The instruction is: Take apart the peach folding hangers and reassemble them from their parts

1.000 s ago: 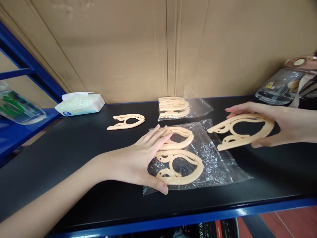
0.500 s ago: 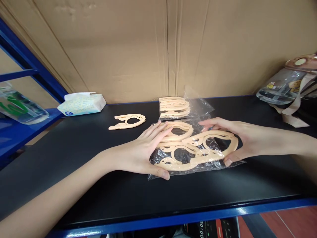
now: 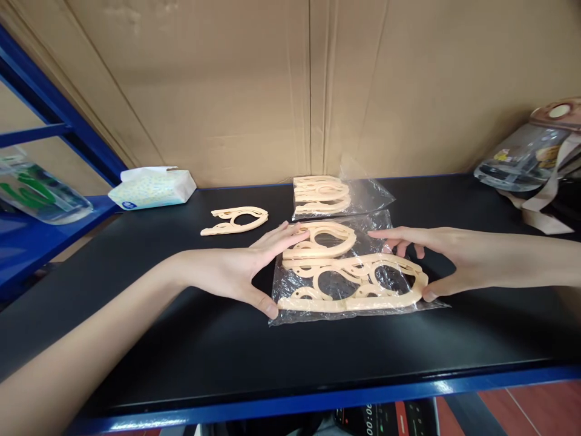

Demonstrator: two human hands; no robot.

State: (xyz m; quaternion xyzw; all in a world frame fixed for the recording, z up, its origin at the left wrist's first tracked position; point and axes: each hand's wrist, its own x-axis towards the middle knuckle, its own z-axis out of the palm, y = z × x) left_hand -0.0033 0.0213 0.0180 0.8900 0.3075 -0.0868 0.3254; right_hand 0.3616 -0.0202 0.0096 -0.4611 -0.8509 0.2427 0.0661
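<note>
Several cream plastic folding hangers [image 3: 385, 300] lie in a clear plastic bag [image 3: 372, 233], flat on the black tabletop. At the bag's left end is my left hand [image 3: 240, 269], its thumb and fingers spread, the fingertips over the upper hanger and the thumb at the lower left corner. My right hand [image 3: 436, 251] is at the other end, also open, with the thumb by the hanger's rounded tip and the fingers over the bag's upper right. Behind, a second clear bag holds more hangers [image 3: 322, 194]. One loose folded hanger [image 3: 242, 227] lies to the left.
A tissue pack [image 3: 154, 188] lies at the back left, near a blue shelf frame [image 3: 91, 154] with a clear bottle [image 3: 40, 197]. On the back right is a transparent water bottle [image 3: 517, 160] with a strap. Cardboard [image 3: 227, 91] stands behind; the table has a blue front edge [image 3: 281, 406].
My left hand has slid left and its thumb has come off the hangers to the bag's corner. My right thumb has shifted slightly right. The lower hangers now lie straighter, the right one lower.
</note>
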